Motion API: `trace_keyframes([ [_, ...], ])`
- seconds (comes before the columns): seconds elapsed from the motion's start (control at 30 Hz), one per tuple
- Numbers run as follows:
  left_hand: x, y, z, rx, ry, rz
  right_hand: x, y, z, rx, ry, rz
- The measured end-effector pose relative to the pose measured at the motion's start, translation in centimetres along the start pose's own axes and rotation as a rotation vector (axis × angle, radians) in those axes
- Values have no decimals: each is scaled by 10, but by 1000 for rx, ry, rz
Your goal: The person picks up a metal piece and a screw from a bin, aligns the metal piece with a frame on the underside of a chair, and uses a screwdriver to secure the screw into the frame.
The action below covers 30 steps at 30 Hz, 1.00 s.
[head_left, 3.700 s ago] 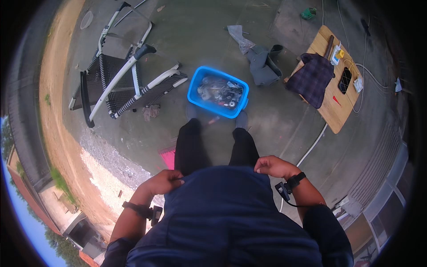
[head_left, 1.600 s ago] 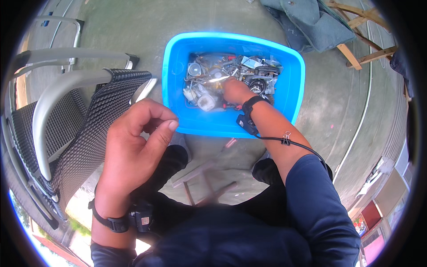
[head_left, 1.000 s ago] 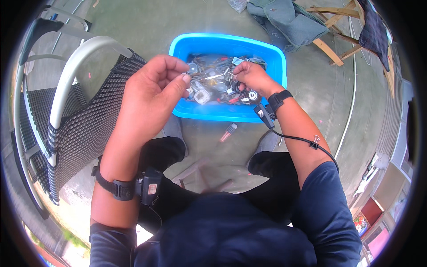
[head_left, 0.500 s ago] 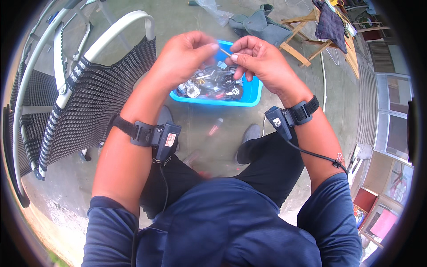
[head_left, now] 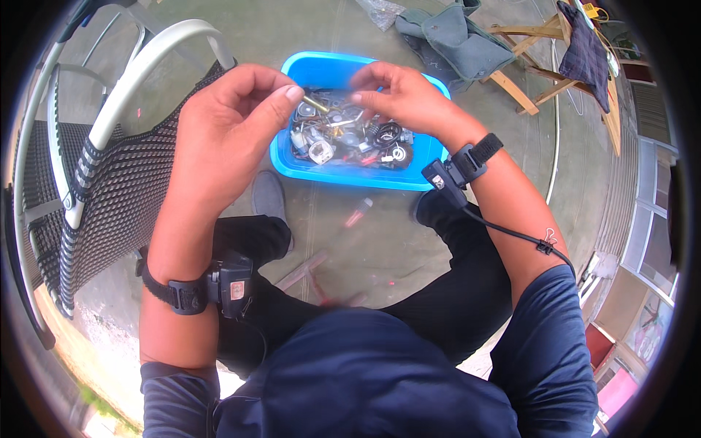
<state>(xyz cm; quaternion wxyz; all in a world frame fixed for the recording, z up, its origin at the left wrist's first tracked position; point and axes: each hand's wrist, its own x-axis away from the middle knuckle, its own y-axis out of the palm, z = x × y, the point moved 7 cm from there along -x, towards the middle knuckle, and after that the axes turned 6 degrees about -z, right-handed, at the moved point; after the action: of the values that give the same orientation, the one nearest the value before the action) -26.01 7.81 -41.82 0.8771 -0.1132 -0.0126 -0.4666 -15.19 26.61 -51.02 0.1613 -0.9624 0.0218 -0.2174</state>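
My left hand [head_left: 237,124] pinches a small brass-coloured metal cylinder [head_left: 315,103] between thumb and forefinger, holding it above the left part of a blue plastic bin [head_left: 292,164]. My right hand [head_left: 398,102] is raised over the bin's right part, a little apart from the cylinder, its curved fingers apart and slightly blurred, with nothing visible in them. In the bin lies a jumble of small hardware [head_left: 343,135]: metal bits, white plastic pieces, dark rings and clear bags. Both my wrists carry strapped black devices.
A woven metal-framed chair [head_left: 102,212] stands close on my left. Grey-green fabric [head_left: 453,44] and a wooden stand [head_left: 526,102] with dark checked cloth [head_left: 584,58] are at the back right. A pinkish item [head_left: 358,213] lies between my feet. A pale hose runs along the right.
I have gone from standing to low beside the bin. My right hand came up out of it with a small piece; half a second on, it has released that piece to my left hand and drawn apart.
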Motion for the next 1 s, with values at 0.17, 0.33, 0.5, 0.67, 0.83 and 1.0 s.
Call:
trace_keyframes([
  [0.17, -10, -9, -11, 17, -69, 20, -38, 13, 122, 844, 62, -57],
  [0.33, -17, -8, -26, -40, -120, -25, -48, 52, 203, 1088, 106, -278],
  [0.5, -27, -13, -40, -35, -123, -20, -53, 63, 226, 1200, 16, -264],
  [0.67, -38, -7, -41, -115, -106, -52, -69, 45, 221, 1081, 118, -226],
  [0.83, -39, 1, -39, -100, -100, -65, -80, -34, 207, 791, 236, 78],
  [1.0, -41, 2, -39, -80, -122, -63, -77, -48, 189, 748, 231, 157],
])
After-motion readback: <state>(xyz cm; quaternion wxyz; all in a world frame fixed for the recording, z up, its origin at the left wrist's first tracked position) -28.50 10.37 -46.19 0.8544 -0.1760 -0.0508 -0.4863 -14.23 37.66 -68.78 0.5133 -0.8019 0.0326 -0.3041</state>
